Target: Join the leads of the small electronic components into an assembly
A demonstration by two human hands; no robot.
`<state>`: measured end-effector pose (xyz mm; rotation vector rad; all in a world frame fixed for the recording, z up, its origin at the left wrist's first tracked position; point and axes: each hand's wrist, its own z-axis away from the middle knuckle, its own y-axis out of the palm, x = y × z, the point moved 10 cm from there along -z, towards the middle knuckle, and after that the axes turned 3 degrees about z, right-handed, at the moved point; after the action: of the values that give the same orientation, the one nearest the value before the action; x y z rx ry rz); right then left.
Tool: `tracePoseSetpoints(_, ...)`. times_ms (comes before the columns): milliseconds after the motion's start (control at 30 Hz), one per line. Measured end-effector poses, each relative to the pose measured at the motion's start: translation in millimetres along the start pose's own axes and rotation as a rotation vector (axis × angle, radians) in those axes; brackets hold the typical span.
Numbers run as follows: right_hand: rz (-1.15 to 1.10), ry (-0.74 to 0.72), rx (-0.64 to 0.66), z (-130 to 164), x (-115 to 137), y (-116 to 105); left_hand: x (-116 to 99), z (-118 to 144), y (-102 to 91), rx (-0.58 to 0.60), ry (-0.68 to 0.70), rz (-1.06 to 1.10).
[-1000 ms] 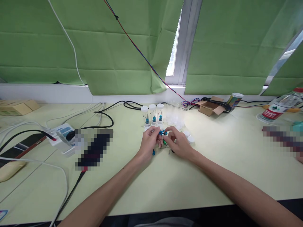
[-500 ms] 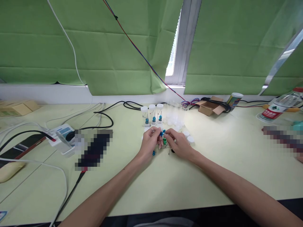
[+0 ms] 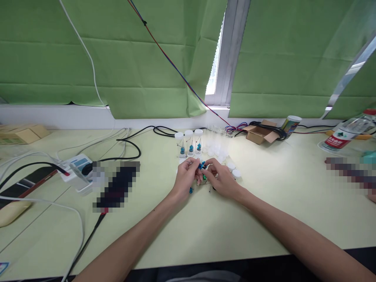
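My left hand (image 3: pixel 187 174) is closed in a pinch on a small blue part (image 3: pixel 201 166). Against the right side of that part, my right hand (image 3: pixel 219 176) has its fingertips pinched together; a small dark bit shows there, too tiny to name. A green piece (image 3: pixel 205 177) lies just below the fingers, partly covered by them. Close to my left wrist is another blue piece (image 3: pixel 190 190) on the table. Behind my hands stand three clear tubes with white caps (image 3: pixel 188 133), each with a blue figure-like piece and thin wire inside.
More clear tubes (image 3: pixel 217 145) stand at the back, with loose white caps (image 3: pixel 236 173) right of my hand. A power strip (image 3: pixel 76 172) with cables and a blurred dark device (image 3: pixel 117 186) lie left. An open carton (image 3: pixel 260 133), a can (image 3: pixel 290 126) and a bottle (image 3: pixel 342 135) are right.
My right fingertips have moved slightly left and closed in on the blue part, covering more of the green piece. My left hand stays almost still.
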<state>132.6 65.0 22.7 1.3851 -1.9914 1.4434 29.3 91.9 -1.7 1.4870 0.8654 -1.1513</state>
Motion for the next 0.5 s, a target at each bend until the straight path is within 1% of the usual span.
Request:
tracePoseSetpoints(133, 0.036, 0.001, -0.006, -0.9, -0.1, -1.1, 0.1, 0.3, 2.0, 0.025, 0.016, -0.020)
tracePoseSetpoints(367, 0.082, 0.002, 0.010, -1.8, -1.1, 0.7, 2.7, -0.5, 2.4, 0.035, 0.018, -0.044)
tracePoseSetpoints(500, 0.080, 0.018, -0.002, -2.0, -1.3, -0.8, 2.5, -0.7, 2.2, 0.030, 0.015, -0.030)
